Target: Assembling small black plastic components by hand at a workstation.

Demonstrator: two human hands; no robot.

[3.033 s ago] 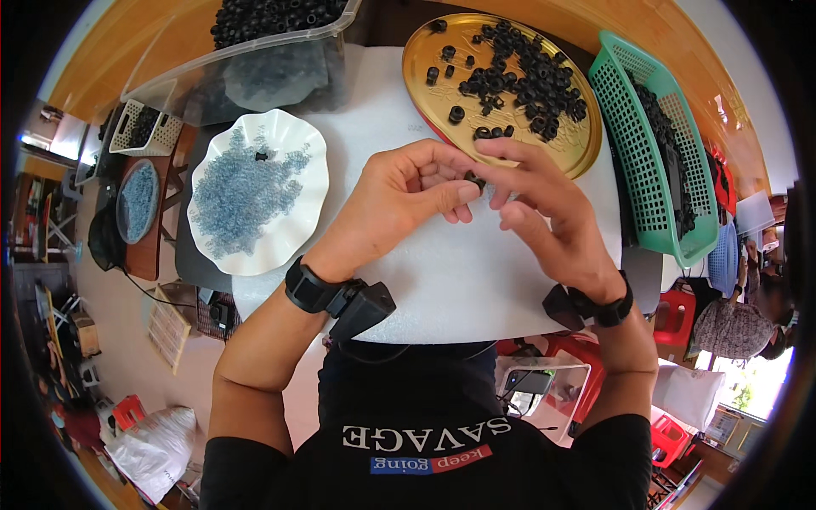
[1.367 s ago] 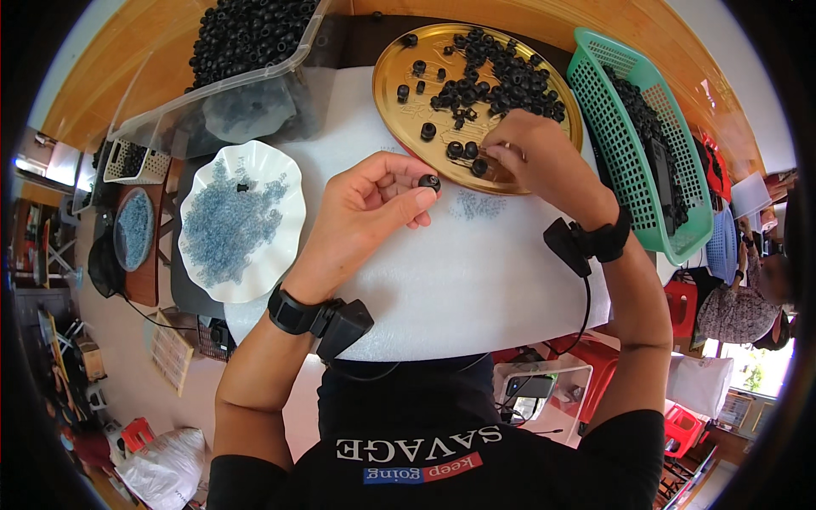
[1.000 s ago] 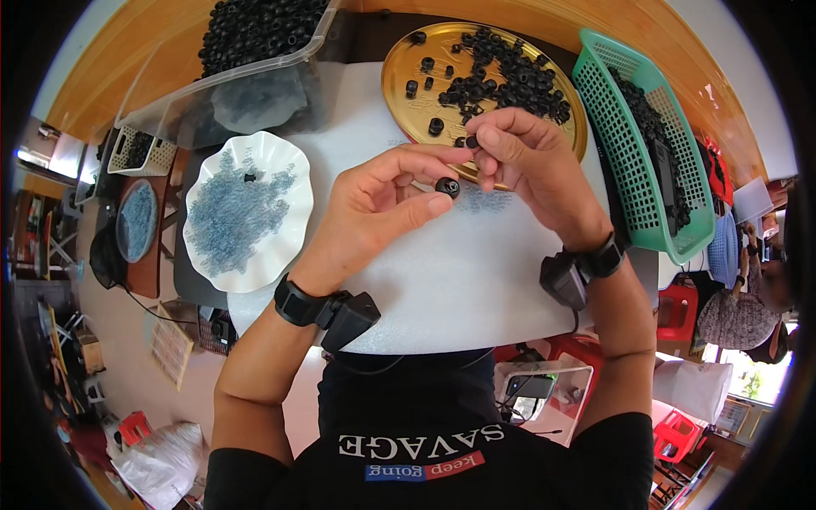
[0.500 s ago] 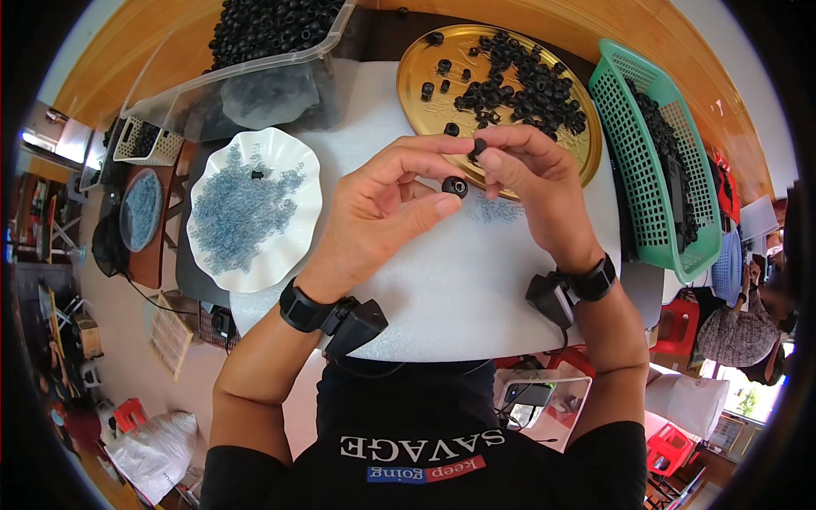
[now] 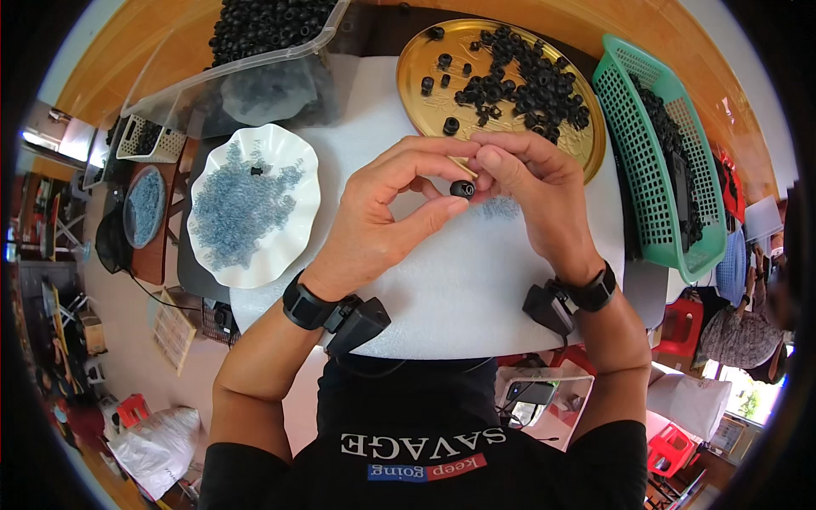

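My left hand (image 5: 374, 204) is closed, its thumb and fingers pinching a small round black plastic piece (image 5: 461, 189) that looks like a cord-lock body. A pale ring shows in the opening of this piece. The fingertips of my right hand (image 5: 535, 178) are pressed together, close against my left fingertips; what they hold is hidden. Under my hands lies a small heap of clear springs (image 5: 500, 207) on the white padded table top (image 5: 425, 289). Beyond them stands a gold tray (image 5: 416, 64) with many black pieces (image 5: 544, 89), some loose at its left side.
On the left, a white scalloped dish (image 5: 302, 225) holds a pile of bluish springs (image 5: 242, 217) with one black piece on top. Behind it is a clear plastic bin (image 5: 170, 102) full of round black pieces. A green basket (image 5: 697, 200) with black parts stands at the right.
My right fingertips have closed in against the left ones, and the small black piece between them is now hidden. The round piece in my left hand has tilted and shifted slightly right.
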